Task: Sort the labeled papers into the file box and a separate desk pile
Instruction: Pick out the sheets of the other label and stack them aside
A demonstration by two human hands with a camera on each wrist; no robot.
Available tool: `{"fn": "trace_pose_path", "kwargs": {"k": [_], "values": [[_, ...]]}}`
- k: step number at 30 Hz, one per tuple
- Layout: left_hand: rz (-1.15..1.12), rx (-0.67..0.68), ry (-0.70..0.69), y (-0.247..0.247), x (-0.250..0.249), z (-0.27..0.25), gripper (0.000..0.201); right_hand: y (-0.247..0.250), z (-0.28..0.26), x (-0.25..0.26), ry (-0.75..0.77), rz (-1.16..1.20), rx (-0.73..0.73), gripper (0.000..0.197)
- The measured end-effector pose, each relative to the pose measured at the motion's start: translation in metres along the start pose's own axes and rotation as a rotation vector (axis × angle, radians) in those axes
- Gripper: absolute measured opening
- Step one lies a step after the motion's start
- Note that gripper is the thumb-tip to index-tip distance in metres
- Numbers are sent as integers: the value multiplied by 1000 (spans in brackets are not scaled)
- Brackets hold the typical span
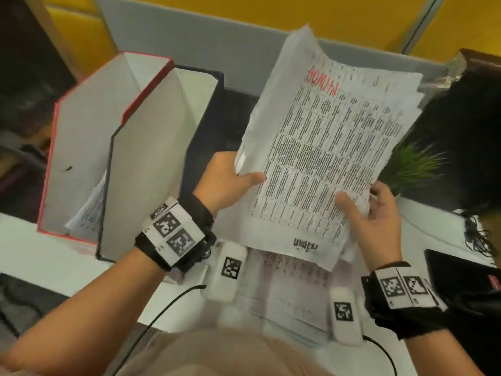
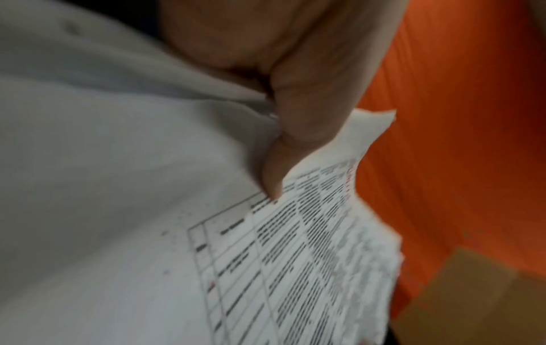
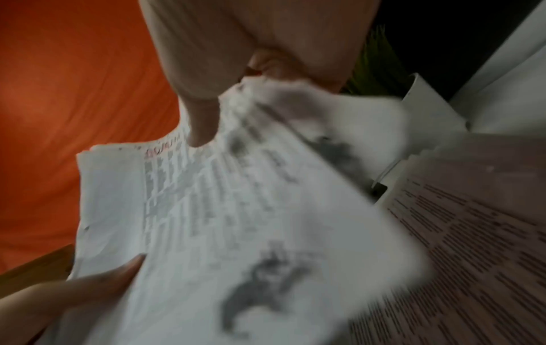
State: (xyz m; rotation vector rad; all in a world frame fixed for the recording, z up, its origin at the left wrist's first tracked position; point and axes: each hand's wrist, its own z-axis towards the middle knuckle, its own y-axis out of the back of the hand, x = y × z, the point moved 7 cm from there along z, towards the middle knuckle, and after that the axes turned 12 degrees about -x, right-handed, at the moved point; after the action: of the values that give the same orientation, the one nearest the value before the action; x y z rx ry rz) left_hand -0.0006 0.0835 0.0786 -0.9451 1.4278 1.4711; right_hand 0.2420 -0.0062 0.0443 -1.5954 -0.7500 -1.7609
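Observation:
I hold a stack of printed sheets up over the desk; the top sheet carries "ADMIN" in red and "admin" in black. My left hand grips its left edge, thumb on top. My right hand pinches the lower right edge, thumb on the page. The sheets look blurred in the right wrist view. A red-edged file box stands to the left with some papers inside. Beside it stands a dark-edged file box. A pile of printed papers lies flat on the desk under my hands.
A small green plant stands at the right, behind the held sheets. A black device lies at the right desk edge, with tangled black wire beyond it. A grey partition backs the desk. Cables trail off the front edge.

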Motion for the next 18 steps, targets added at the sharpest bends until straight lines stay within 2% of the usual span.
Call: {"fn": "trace_pose_path", "kwargs": {"k": [2, 4, 7, 9, 13, 15, 18], "values": [[-37, 4, 32, 34, -6, 3, 27, -2, -3, -3, -28, -3, 61, 52], [-46, -22, 122, 72, -5, 7, 28, -1, -5, -15, -63, -30, 84, 50], [-40, -112, 224, 133, 1, 9, 35, 4, -7, -40, -100, -71, 98, 41], [2, -178, 220, 171, 0, 10, 38, 12, -7, -58, -135, -100, 89, 36], [397, -284, 285, 221, 14, 11, 45, 30, -3, -92, -172, -213, 45, 37], [544, -284, 304, 223, 22, 14, 53, 36, 0, -107, -155, -300, 29, 40], [719, -271, 272, 206, 31, 19, 53, 44, 0, -124, -164, -492, 6, 45]]}}
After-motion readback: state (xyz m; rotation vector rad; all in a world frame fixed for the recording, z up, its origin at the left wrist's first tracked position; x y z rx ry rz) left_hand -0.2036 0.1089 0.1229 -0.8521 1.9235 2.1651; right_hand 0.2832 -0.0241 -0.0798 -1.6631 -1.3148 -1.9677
